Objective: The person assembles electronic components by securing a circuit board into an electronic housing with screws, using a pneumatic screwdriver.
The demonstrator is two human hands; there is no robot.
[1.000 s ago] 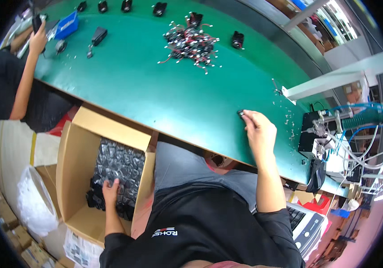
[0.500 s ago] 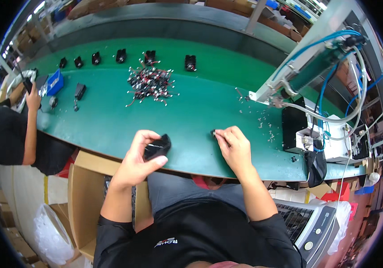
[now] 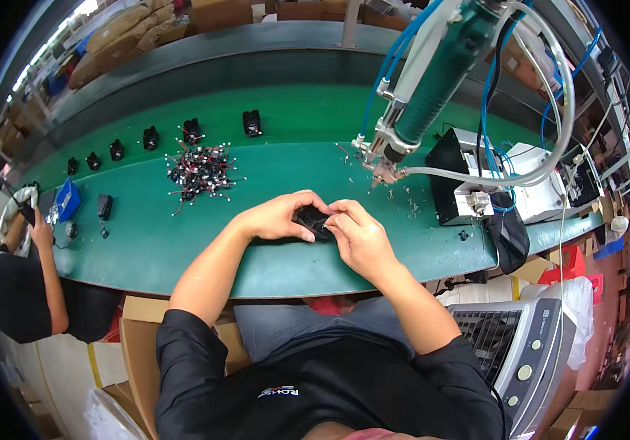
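Note:
Over the green bench, my left hand [image 3: 279, 218] is closed around a hollow black plastic housing [image 3: 310, 217], its thumb along the near side. My right hand [image 3: 362, 240] meets it from the right, fingertips pinched at the housing's edge. Whatever small piece sits between those fingertips is mostly hidden. Beyond my hands and to the left lies a pile of small black parts with red and black wires and pale ends [image 3: 201, 174].
Several similar black units [image 3: 252, 122] form a row along the far belt. A green air-driven tool [image 3: 439, 95] with hoses hangs at the right, above scattered small pale bits [image 3: 412, 207] and a black-and-white machine [image 3: 456, 176]. A co-worker [image 3: 21, 282] sits left, near a blue bin [image 3: 68, 198].
My hands have come together: the right one brought a small dark piece to the housing. The view has shifted, so the bench items appear further left and the air tool larger.

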